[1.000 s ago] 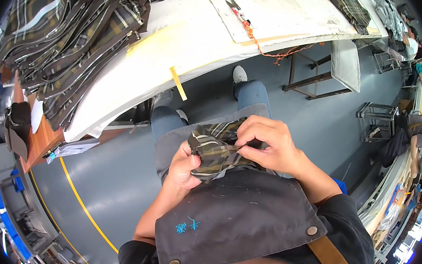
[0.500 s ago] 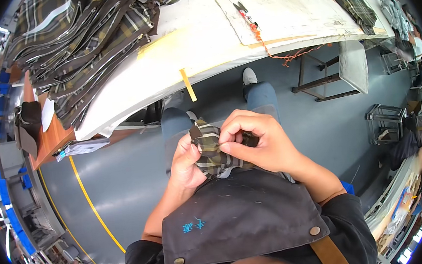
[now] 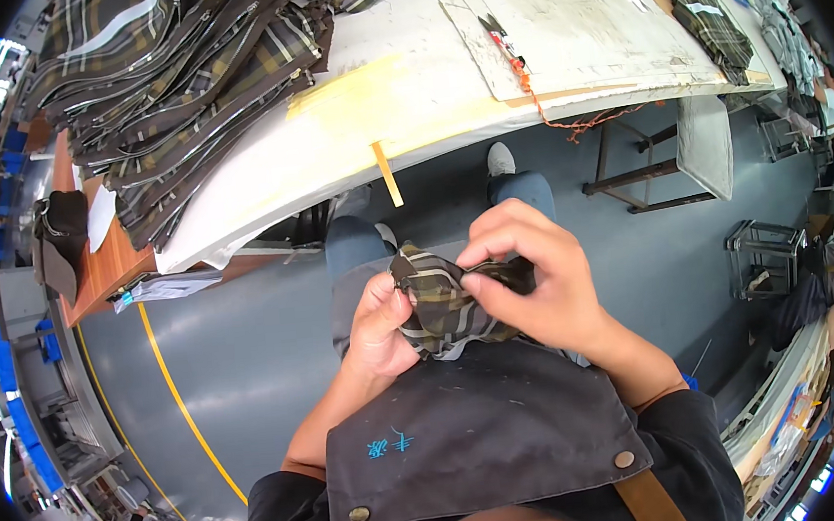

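A piece of dark plaid fabric (image 3: 437,293), green-brown with pale stripes, is held up above my lap, just beyond the apron bib. My left hand (image 3: 380,325) grips its left side, thumb pressed on the cloth and the other fingers behind it. On the right, my right hand (image 3: 533,275) pinches an edge of the cloth between thumb and forefinger. Part of the fabric bunches under that palm, and what lies inside the pinch is too small to make out.
Beyond my knees stands a white-topped table (image 3: 345,118) carrying a pile of plaid garments with zippers (image 3: 194,91). Red-handled snips (image 3: 507,44) on an orange cord lie there, near another plaid piece (image 3: 711,26). Stools (image 3: 705,148) stand under and beside the table at right.
Both hands and the fabric have shifted slightly right in the picture. My right hand has drawn a little away from my left, still pinching the cloth. The whole view has moved slightly.
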A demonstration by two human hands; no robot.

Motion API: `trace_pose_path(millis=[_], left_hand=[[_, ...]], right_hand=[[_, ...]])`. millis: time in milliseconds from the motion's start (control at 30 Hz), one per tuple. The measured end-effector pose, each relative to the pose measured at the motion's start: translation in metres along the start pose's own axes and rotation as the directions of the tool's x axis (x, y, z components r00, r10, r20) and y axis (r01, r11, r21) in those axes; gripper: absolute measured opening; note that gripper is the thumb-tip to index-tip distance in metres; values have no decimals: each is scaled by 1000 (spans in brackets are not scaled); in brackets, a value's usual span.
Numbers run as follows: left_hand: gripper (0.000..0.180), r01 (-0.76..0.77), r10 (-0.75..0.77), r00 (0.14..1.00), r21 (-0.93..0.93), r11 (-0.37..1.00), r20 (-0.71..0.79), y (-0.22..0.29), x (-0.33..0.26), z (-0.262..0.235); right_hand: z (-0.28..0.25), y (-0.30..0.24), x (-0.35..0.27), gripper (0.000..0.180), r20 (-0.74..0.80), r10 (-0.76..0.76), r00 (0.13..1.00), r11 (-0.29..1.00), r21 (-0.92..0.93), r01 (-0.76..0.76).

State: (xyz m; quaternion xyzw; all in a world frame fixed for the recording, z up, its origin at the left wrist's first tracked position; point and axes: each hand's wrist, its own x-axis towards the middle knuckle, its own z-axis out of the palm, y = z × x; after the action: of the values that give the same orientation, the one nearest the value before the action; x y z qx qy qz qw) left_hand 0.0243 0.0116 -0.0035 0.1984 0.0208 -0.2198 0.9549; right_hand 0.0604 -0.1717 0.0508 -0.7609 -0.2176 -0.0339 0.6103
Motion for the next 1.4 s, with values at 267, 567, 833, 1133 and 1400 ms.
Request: trace_pose_path(millis=[267,567,833,1133,1400], left_hand=[[33,-104,114,992,172,980,-48,-8,1,5],[13,-123,154,979,223,967,-132,-7,-1,19],[15,-62,69,988,57,996,-137,-10,1,24],[24,-84,84,982,3,996,-172,-7,7,21],[33,-62,62,997,2,998,-47,-4,9,21]], right_hand=[[11,-4,4,34,-91,-423,901,882,-268,387],[11,-2,6,26,-104,-500,860,811,-405,422],[12,-4,4,27,-75,-496,865,837,-306,453],[4,-2,7,24,16,-420,907,881,-231,413],[6,-5,15,23,62,62,996,994,83,-67]])
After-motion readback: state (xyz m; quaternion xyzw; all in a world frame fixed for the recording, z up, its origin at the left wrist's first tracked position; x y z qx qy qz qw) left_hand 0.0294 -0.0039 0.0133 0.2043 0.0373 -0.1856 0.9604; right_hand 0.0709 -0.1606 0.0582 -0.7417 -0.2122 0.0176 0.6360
